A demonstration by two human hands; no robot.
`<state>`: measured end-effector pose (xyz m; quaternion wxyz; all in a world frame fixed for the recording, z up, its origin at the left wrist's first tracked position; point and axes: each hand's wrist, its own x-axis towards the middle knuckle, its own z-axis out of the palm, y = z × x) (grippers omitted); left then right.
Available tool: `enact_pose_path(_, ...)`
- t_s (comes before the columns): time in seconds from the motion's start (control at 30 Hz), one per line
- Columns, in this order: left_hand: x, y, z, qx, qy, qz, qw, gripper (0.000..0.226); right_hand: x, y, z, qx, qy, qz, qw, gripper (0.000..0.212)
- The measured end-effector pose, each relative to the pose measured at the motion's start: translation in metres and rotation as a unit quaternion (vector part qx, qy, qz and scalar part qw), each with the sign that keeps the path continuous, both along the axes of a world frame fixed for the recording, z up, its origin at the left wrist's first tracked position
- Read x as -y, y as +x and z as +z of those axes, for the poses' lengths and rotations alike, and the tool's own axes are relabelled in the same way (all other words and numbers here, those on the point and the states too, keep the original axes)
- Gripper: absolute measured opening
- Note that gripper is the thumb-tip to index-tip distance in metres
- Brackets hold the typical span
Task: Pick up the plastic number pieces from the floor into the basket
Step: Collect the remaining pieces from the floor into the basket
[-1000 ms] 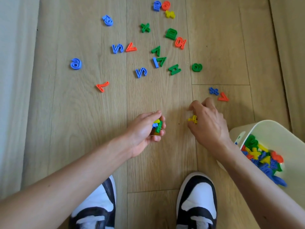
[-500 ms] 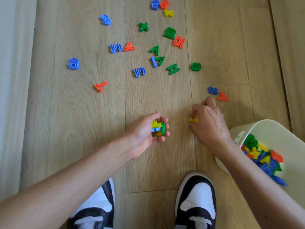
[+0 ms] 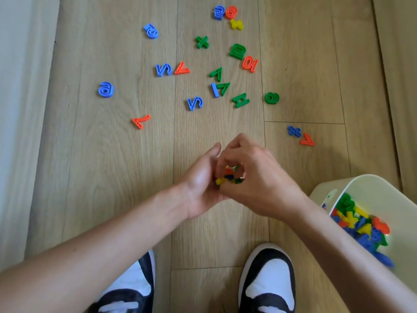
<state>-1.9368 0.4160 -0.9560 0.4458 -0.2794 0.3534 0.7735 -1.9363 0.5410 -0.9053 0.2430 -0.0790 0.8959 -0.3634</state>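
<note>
1. At the centre of the frame the left hand (image 3: 202,186) and right hand (image 3: 257,179) touch, with a handful of pieces (image 3: 228,178) in yellow, orange, blue and green between them. The left hand cups the handful from the left, thumb raised. The right hand's fingers curl over it from the right, so both hands hold it.
2. The basket (image 3: 370,184) stands at the lower right and is cut off by the right edge. Its near rim lies just beside the right forearm. Inside is a heap of coloured pieces (image 3: 361,227).
3. Loose pieces lie scattered across the upper half of the wooden floor (image 3: 112,177). A blue 9 (image 3: 106,89) is farthest left, and an orange 7 (image 3: 141,121) lies to the upper left of the hands.
4. A blue sign piece (image 3: 294,131) and an orange piece (image 3: 307,140) touch each other above the basket, to the upper right of the hands.
5. A band of floorboards separates the hands from the main scatter above.
6. More boards run from the left forearm to the pale surface (image 3: 18,132) along the left edge.
7. At the bottom edge a left shoe (image 3: 130,290) and a right shoe (image 3: 268,283) stand apart, with floor between them.
</note>
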Motion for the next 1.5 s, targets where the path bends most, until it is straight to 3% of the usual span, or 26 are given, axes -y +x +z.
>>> enact_pose_path(0.1,-0.002,-0.002,0.001,0.006,-0.017,0.025,1.0,0.053,-0.001,-0.004,0.004,-0.007,-0.009,0.033,0.999,0.017)
enact_pose_path(0.2,-0.001,-0.006,0.0,0.01,-0.039,0.043,0.998,0.04,-0.032,-0.017,0.007,-0.071,-0.023,-0.024,0.997,0.02)
enact_pose_path(0.3,-0.001,-0.008,0.0,0.021,-0.031,0.048,0.998,0.035,-0.083,-0.041,-0.01,-0.127,0.15,-0.133,0.971,0.032)
enact_pose_path(0.37,-0.003,-0.006,0.0,0.022,-0.032,0.037,0.999,0.035,-0.112,-0.052,-0.025,-0.067,0.27,-0.149,0.949,0.047)
enact_pose_path(0.43,-0.004,-0.003,0.0,0.02,-0.038,0.018,0.999,0.034,-0.127,-0.057,-0.039,-0.04,0.324,-0.126,0.937,0.054)
enact_pose_path(0.73,0.002,-0.002,-0.002,0.024,-0.081,0.006,0.996,0.032,-0.126,-0.063,-0.071,-0.099,0.346,-0.094,0.928,0.024)
enact_pose_path(0.93,0.002,-0.004,-0.003,0.03,-0.074,0.022,0.997,0.033,-0.122,-0.066,-0.067,-0.086,0.324,-0.067,0.94,0.018)
enact_pose_path(1.1,0.0,-0.006,-0.005,0.034,-0.068,0.024,0.997,0.034,-0.079,-0.056,-0.026,-0.099,0.145,-0.087,0.981,0.018)
enact_pose_path(1.23,-0.002,-0.013,-0.005,0.019,-0.051,0.039,0.998,0.041,-0.013,-0.034,0.004,-0.085,0.004,-0.016,0.996,0.018)
enact_pose_path(1.4,0.011,-0.021,-0.01,0.029,0.0,0.108,0.994,0.047,0.02,-0.029,0.006,-0.056,0.019,0.071,0.996,0.024)
enact_pose_path(1.5,0.02,-0.029,-0.009,-0.004,0.01,0.108,0.994,0.035,0.014,-0.044,0.011,-0.061,-0.011,0.077,0.995,0.032)
